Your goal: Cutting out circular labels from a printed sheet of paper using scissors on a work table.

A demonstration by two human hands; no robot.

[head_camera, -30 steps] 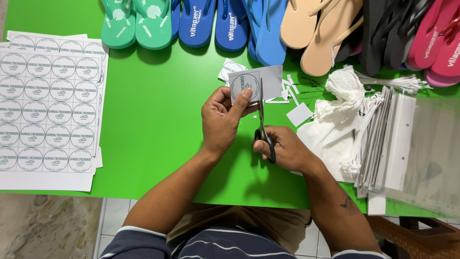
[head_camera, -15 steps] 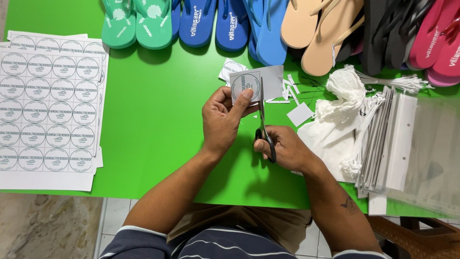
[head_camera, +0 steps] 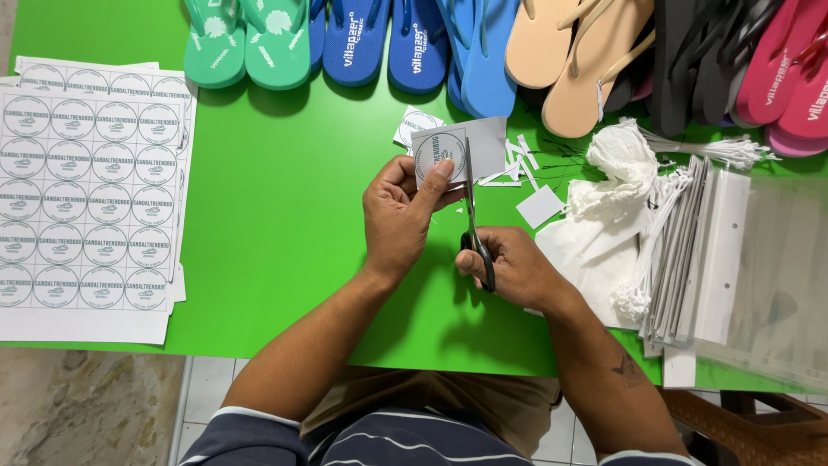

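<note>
My left hand (head_camera: 398,217) pinches a small grey paper piece (head_camera: 457,152) printed with a round label, held up over the green table (head_camera: 285,224). My right hand (head_camera: 509,267) grips black-handled scissors (head_camera: 473,229), whose blades point up along the right side of the round label on the paper. Small white paper offcuts (head_camera: 539,205) lie on the table just behind and to the right of the hands.
Sheets of round printed labels (head_camera: 90,194) lie at the left edge. A row of green, blue, tan, black and pink flip-flops (head_camera: 483,43) lines the far side. White string tags (head_camera: 625,160) and clear plastic bags with white headers (head_camera: 742,259) sit at the right.
Hardly anything has moved; both hands stay in place with the scissors at the paper's edge.
</note>
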